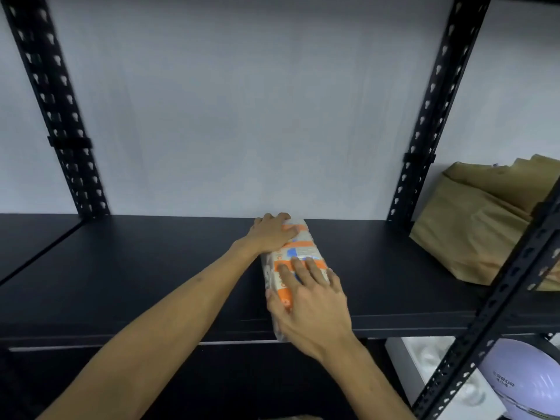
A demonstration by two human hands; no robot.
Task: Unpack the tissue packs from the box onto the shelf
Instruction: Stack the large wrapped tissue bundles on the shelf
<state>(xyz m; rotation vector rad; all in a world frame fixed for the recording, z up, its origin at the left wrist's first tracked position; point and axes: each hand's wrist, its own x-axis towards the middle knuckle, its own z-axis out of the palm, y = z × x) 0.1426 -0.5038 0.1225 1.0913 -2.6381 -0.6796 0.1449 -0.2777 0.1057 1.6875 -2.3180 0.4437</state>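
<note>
A tissue pack (298,253) in clear wrap with orange, white and blue print lies lengthwise on the black shelf board (136,274), its far end close to the white back wall. My left hand (271,233) holds the pack's far end, fingers curled over the top. My right hand (309,301) grips the near end, fingers spread over the top and thumb down the left side. The near end juts slightly past the shelf's front edge. The box is out of sight.
Black perforated uprights stand at the back left (57,116) and back right (424,122), and a front post (497,298) runs diagonally at right. A crumpled brown paper bag (472,219) sits on the neighbouring shelf at right. Below right are a white box (424,368) and a lilac round appliance (521,377).
</note>
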